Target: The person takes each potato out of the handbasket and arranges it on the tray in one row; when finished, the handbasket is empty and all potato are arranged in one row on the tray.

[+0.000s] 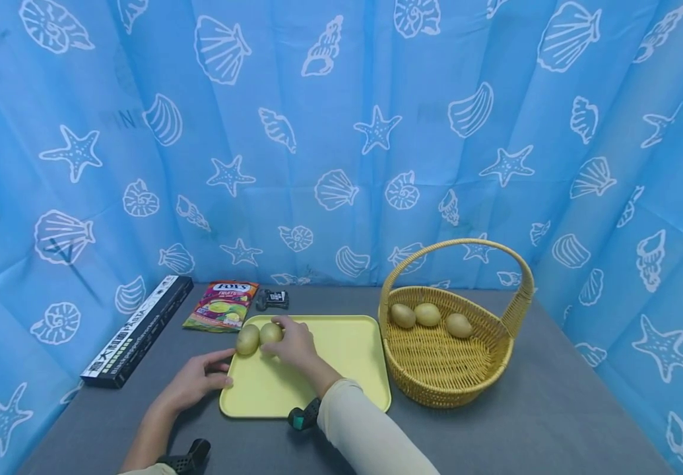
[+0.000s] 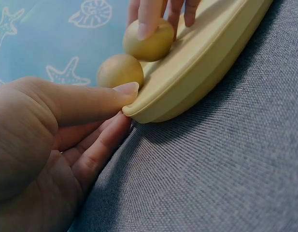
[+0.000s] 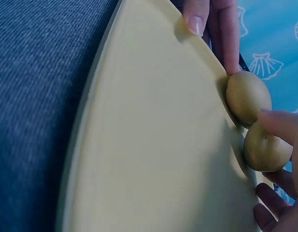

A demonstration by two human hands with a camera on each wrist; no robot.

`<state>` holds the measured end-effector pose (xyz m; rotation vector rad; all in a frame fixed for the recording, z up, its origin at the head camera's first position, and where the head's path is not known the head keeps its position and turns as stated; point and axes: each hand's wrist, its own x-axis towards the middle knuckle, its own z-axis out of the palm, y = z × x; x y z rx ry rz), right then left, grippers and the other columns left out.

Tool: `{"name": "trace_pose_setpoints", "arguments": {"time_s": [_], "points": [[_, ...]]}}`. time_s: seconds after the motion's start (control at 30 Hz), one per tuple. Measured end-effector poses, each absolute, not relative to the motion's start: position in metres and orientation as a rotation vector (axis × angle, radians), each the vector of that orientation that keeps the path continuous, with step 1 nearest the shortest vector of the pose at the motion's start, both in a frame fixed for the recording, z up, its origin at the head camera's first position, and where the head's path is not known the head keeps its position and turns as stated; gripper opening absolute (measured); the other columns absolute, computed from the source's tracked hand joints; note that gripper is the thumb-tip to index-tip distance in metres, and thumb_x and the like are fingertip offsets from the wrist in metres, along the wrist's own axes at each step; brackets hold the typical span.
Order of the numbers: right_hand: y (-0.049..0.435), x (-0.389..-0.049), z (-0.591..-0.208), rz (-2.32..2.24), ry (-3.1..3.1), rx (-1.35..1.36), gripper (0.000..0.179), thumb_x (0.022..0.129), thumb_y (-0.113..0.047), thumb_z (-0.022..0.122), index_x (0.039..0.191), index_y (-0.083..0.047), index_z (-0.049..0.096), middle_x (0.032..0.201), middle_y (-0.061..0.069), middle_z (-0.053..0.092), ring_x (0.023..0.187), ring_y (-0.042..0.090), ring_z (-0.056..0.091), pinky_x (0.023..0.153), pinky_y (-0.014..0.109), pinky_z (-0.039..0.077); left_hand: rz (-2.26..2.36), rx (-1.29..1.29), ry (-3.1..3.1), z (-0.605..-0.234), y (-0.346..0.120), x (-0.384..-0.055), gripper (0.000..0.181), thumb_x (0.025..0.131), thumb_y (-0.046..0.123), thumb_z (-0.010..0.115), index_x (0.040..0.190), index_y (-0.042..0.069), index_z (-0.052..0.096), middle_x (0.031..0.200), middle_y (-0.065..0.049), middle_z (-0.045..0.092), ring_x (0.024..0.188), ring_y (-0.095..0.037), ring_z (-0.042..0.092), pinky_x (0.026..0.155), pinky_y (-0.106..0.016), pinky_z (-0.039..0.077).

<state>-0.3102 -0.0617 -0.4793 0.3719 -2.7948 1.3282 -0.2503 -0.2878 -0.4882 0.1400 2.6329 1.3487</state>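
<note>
I have the left hand [image 1: 197, 379] pinching the rim of a smooth yellow rectangular tray [image 1: 278, 384], its long axis running sideways. Beyond that hand, the right hand [image 1: 295, 344] grips a round yellow-brown potato [image 1: 269, 335] beside an oval potato [image 1: 247, 340], whose long axis points roughly away from the left hand. Right of both hands, a woven golden basket [image 1: 441, 366] holds three more potatoes [image 1: 427, 315].

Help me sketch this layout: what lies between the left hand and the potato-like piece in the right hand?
A second potato-like piece lies between the left hand and the held piece; the head and right wrist views show it.
</note>
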Motion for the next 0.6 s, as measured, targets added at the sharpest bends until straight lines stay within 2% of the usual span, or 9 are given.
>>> {"name": "trace_pose_setpoints", "arguments": {"time_s": [0.1, 0.33, 0.6], "points": [[-0.06, -0.31, -0.48, 1.327, -2.8, 0.402, 0.063, 0.074, -0.031, 0.084, 0.132, -0.019, 0.061, 0.109, 0.0, 0.066, 0.101, 0.023, 0.052, 0.082, 0.039, 0.045, 1.34, 0.139, 2.634, -0.487, -0.287, -0.25, 0.068, 0.081, 0.022, 0.078, 0.139, -0.001, 0.05, 0.11, -0.01, 0.066, 0.102, -0.026, 0.061, 0.09, -0.05, 0.047], [-0.05, -0.308, -0.484, 1.411, -2.784, 0.503, 0.071, 0.079, -0.029, 0.082, 0.14, -0.011, 0.052, 0.127, 0.008, 0.06, 0.115, 0.028, 0.055, 0.092, 0.041, 0.047, 1.339, 0.124, 2.641, -0.489, -0.286, -0.251, 0.068, 0.081, 0.021, 0.077, 0.139, -0.001, 0.05, 0.109, -0.009, 0.066, 0.102, -0.025, 0.061, 0.09, -0.049, 0.047], [-0.036, -0.301, -0.481, 1.468, -2.738, 0.58, 0.071, 0.079, -0.022, 0.082, 0.14, -0.007, 0.051, 0.131, 0.012, 0.058, 0.117, 0.03, 0.056, 0.094, 0.042, 0.046, 1.334, 0.14, 2.645, -0.487, -0.287, -0.25, 0.068, 0.082, 0.021, 0.078, 0.139, -0.001, 0.05, 0.108, -0.009, 0.066, 0.101, -0.025, 0.061, 0.09, -0.05, 0.047]]}}
